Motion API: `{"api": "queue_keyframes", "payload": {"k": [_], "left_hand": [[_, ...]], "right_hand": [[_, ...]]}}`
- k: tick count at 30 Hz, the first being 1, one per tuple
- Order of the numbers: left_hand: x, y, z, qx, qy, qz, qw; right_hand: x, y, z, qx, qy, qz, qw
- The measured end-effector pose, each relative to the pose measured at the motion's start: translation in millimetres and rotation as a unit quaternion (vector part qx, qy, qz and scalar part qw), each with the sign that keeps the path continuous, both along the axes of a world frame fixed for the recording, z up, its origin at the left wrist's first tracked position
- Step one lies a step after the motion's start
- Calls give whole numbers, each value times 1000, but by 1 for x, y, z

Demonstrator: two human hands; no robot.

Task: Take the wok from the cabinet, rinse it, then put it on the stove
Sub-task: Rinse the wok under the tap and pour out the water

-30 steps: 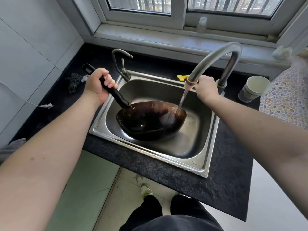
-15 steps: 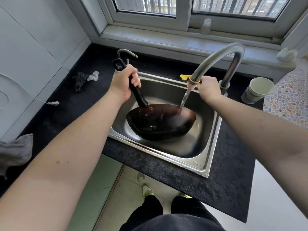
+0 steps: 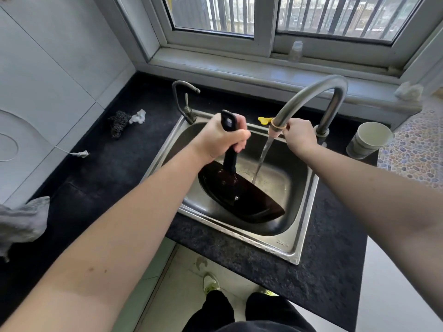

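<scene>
The dark wok [image 3: 242,200] stands steeply tipped inside the steel sink [image 3: 287,245], its black handle pointing up. My left hand [image 3: 220,137] grips that handle near its top. Water runs from the tall grey faucet [image 3: 309,97] in a thin stream that lands in the basin just behind the wok's rim. My right hand [image 3: 298,135] pinches the faucet's spout end, by the pink tip.
A small second tap [image 3: 185,99] stands at the sink's back left corner. A dark scrubber [image 3: 118,124] and crumpled paper lie on the black counter [image 3: 115,178]. A paper cup [image 3: 369,138] sits right of the sink. A grey cloth [image 3: 21,221] lies at far left.
My left hand has swung the handle rightward and up, tipping the wok from lying nearly flat to standing on edge. The stream now falls behind the wok instead of into it.
</scene>
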State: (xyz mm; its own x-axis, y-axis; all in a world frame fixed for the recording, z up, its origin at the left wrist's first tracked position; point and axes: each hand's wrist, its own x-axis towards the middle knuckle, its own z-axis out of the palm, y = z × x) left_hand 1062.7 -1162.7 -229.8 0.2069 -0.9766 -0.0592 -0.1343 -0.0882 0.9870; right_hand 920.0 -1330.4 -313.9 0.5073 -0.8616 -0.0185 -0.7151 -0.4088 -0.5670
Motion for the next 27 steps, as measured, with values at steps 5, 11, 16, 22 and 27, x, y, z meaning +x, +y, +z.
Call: {"api": "queue_keyframes", "payload": {"k": [5,11,16,22,27], "left_hand": [[-13,27,14,18,-225,-128,966],[-6,74,6,28,-331,-241,912],[-7,95,-12,9,-328,-240,914],[-21,128,-31,74,-447,-115,884],[-40,134,-26,221,-245,-45,943]], "right_hand": [[0,-1,-2,2,-3,-5,1000],[2,1,-4,2,-11,-8,1000],[1,2,-4,4,-15,-14,1000],[0,5,-5,-4,-23,-17,1000],[1,6,-7,-8,-21,-11,1000]]}}
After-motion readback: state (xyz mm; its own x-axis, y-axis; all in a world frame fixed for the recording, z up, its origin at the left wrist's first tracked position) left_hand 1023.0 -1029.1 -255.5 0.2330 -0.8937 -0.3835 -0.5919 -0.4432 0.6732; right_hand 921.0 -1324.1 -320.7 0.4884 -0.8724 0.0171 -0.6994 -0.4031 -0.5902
